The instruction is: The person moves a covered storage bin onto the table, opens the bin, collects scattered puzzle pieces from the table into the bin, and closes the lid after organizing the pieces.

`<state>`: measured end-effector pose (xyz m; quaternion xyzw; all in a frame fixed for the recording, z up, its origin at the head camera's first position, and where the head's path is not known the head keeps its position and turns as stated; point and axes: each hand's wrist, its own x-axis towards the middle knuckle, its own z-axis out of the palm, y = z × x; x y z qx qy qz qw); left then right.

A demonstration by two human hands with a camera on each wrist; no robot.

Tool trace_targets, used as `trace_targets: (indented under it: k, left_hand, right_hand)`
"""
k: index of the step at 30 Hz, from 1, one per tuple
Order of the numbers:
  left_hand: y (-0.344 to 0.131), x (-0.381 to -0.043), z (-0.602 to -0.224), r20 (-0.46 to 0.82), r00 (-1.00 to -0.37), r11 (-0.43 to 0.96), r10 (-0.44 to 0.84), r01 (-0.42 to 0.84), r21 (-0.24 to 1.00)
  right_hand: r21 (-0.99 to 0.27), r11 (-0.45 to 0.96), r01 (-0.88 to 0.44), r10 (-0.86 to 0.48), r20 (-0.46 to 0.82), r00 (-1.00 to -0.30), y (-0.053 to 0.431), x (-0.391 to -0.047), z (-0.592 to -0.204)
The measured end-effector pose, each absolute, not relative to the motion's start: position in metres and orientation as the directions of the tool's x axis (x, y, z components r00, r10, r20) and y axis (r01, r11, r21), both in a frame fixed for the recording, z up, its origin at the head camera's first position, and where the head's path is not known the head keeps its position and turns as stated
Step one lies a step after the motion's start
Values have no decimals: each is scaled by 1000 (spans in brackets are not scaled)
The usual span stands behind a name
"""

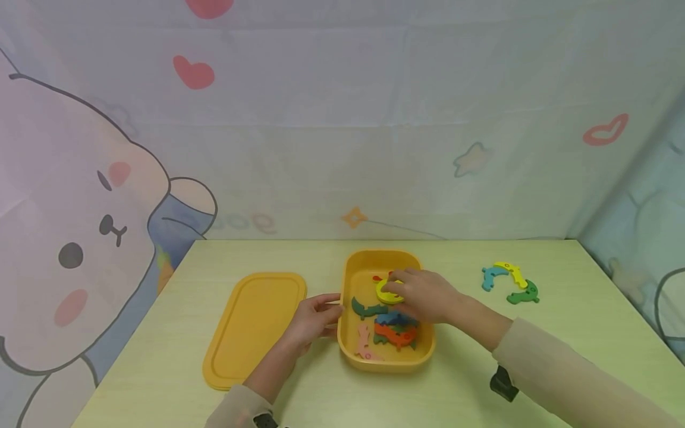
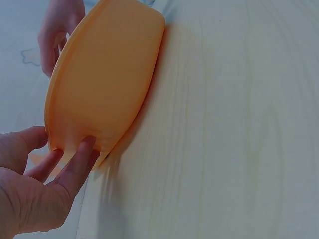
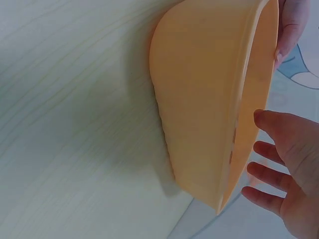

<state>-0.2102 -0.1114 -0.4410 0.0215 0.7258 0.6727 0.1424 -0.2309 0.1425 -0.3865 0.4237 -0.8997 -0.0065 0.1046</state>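
Observation:
A deep yellow-orange plastic box (image 1: 346, 351) stands mid-table with several colourful crocodile-shaped pieces inside. My left hand (image 1: 316, 321) rests against its left side; in the left wrist view the thumb (image 2: 35, 138) touches near the rim and the other fingers spread along the outer wall. My right hand (image 1: 425, 294) reaches over the box, beside a yellow piece (image 1: 389, 292). In the right wrist view its fingers (image 3: 269, 175) are apart, with nothing visible between them. Also in the box lie a dark green piece (image 1: 369, 309), an orange-red piece (image 1: 398, 336) and a pink piece (image 1: 364, 343).
Left of the box lies a flat yellow-orange lid (image 1: 251, 327). To the right, a blue piece (image 1: 489, 276), a yellow crocodile piece (image 1: 512, 272) and a green piece (image 1: 524, 294) form an arc on the pale wooden table (image 1: 465, 392). A printed cloth (image 1: 332, 119) hangs behind.

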Motion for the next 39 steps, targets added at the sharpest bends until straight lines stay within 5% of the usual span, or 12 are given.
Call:
trace_targets:
  k: [26, 39]
  left_hand:
    - [-109, -194, -414, -173, -959, 99, 223, -154, 983]
    - [-108, -194, -412, -174, -958, 113, 229, -151, 982]
  right_hand:
    - [50, 758, -650, -628, 324, -708, 192, -244, -391]
    - [2, 814, -581, -556, 290, -779, 226, -254, -397]
